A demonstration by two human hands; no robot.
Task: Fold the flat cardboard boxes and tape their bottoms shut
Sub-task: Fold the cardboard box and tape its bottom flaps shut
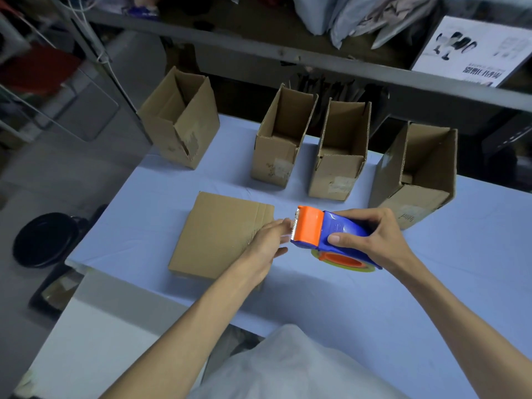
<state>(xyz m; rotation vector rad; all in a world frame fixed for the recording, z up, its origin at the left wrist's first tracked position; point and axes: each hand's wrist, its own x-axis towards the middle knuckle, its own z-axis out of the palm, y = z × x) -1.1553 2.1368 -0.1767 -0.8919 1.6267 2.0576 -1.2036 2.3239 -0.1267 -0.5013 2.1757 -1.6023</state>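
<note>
Holding a tape dispenser beside a flat cardboard box

Head view, looking down. The right hand [383, 237] grips a blue and orange tape dispenser [331, 234], its fingers [352, 216] curled over the top and the thumb pressed on the near side. The left hand [266, 247] reaches in with its fingers [276, 228] straight and close together, tips at the dispenser's toothed edge; motion blur hides whether they touch it. Under the left hand, a flat cardboard box [218, 234] lies on the table [316, 306], just left of the dispenser. Four folded boxes [341, 151] stand open-topped in a row along the far edge. Bare cloth stretches between the flat box and that row, and the table's left edge runs close beside the flat box.
</note>
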